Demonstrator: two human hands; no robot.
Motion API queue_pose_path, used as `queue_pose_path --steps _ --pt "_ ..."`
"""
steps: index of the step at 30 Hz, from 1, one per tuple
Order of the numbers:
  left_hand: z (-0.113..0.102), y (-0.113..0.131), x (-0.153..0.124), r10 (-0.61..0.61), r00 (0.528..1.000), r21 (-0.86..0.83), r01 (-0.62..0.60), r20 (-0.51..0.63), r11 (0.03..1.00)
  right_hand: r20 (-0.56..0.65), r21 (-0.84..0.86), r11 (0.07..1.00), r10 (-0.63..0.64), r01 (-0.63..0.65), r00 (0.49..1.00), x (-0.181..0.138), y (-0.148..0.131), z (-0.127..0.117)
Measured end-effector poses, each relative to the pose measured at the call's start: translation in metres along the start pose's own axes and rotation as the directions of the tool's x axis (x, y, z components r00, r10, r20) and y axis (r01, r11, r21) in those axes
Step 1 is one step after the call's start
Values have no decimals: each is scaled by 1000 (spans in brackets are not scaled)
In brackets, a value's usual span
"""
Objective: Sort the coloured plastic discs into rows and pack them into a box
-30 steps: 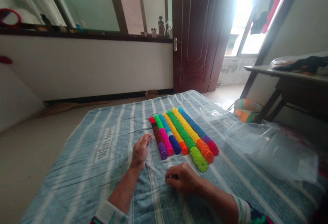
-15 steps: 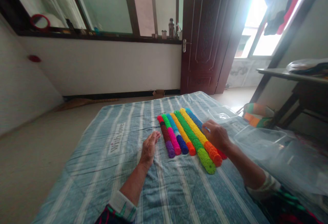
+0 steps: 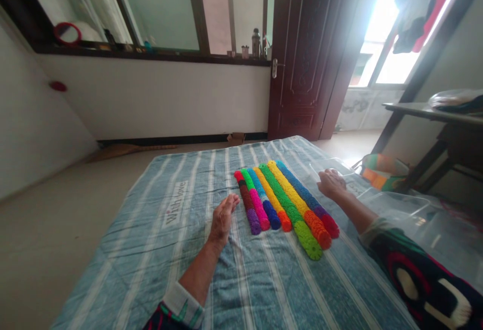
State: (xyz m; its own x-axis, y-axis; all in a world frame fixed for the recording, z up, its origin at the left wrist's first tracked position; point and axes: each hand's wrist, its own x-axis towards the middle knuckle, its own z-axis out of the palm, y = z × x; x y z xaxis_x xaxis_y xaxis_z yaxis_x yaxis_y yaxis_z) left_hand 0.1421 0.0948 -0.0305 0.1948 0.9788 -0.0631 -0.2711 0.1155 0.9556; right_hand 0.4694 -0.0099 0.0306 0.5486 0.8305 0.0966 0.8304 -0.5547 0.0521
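Note:
Several rows of stacked, disc-shaped plastic pieces (image 3: 289, 199) lie side by side on the striped bedspread (image 3: 204, 189), in red, brown, purple, green, pink, blue, yellow and orange. My left hand (image 3: 223, 219) rests just left of the brown and purple row, fingers stretched out, holding nothing. To the right of the blue row, my right hand (image 3: 332, 184) is over the near edge of a clear plastic tray (image 3: 320, 165). Its fingers are curled in, and whatever may be between them is hidden.
Larger clear plastic boxes (image 3: 396, 204) stand at the right, partly behind my right sleeve. Beyond the bed are a dark wooden door (image 3: 302, 58) and a ledge with a flask (image 3: 256, 43). A dark table (image 3: 426, 111) stands at the far right.
My right hand has moved right, off the blue row to the clear tray, uncovering that row's purple and red end. My left hand stays beside the rows. The view has shifted slightly.

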Motion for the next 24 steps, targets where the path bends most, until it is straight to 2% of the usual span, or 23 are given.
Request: queue_pose_path --steps 7,12,16,19,20,21,23,24 --pt "-2 0 0 17 1000 2 -17 25 1000 8 -1 998 56 -56 998 5 1 7" --pt "-2 -2 -1 17 1000 -12 -17 24 1000 -55 9 999 50 -50 997 2 4 4" --pt "-2 -2 0 -13 1000 -21 13 -2 1000 -158 30 998 -46 51 986 -10 -5 -4" --pt "-5 2 3 -49 998 -10 49 -34 999 -216 57 976 -193 210 957 -32 -22 -8" --pt "-6 4 3 -64 997 -4 64 -43 998 -243 75 955 -261 286 934 -44 -30 -9" --pt "-8 7 3 -79 996 3 80 -47 997 -345 125 890 -375 438 860 -56 -39 -10" --pt "-11 15 3 -113 993 21 114 -35 993 -549 204 690 -507 695 664 -85 -59 -13" --pt "-12 19 2 -131 991 29 132 -17 991 -614 215 576 -548 789 568 -100 -69 -14"
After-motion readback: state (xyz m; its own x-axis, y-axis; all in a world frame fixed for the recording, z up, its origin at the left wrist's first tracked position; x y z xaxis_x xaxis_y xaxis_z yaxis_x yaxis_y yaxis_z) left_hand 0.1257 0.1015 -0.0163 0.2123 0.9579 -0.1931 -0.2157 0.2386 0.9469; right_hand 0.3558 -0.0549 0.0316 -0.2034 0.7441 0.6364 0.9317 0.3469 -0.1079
